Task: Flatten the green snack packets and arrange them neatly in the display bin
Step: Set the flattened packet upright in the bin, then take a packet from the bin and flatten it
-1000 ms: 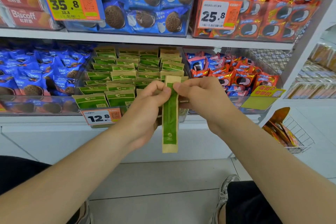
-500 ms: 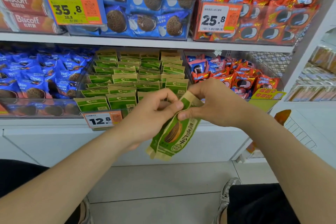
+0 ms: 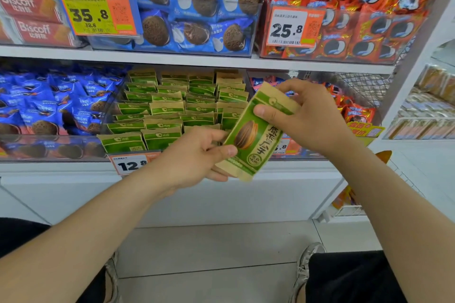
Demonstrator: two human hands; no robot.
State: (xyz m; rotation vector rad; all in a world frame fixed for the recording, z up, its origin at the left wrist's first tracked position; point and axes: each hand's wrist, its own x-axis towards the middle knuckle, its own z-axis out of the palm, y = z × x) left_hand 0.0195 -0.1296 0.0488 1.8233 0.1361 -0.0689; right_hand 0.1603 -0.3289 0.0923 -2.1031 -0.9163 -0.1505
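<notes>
White shelf (image 3: 197, 61): carries blue biscuit packs (image 3: 61, 106) on the left, red packs (image 3: 357, 113) on the right, and the display bin (image 3: 123, 151) between them.
Display bin: clear-fronted and filled with rows of green packets (image 3: 172, 106) standing upright. Its front right corner is hidden behind the hands.
Held green packet (image 3: 256, 140): in the air just in front of the bin, tilted with its top toward the upper right, face to the camera, not yet placed.
Right hand (image 3: 307, 115): pinches the top seal, thumb on the front, fingers behind.
Left hand (image 3: 194, 157): grips the lower left edge, thumb across the face, fingers curled behind.
Step in hand: flattening, most likely. Keep the top pinned, press outward with the left thumb so the contents spread evenly, then slot the packet in upright, logo forward, level with its row.
</notes>
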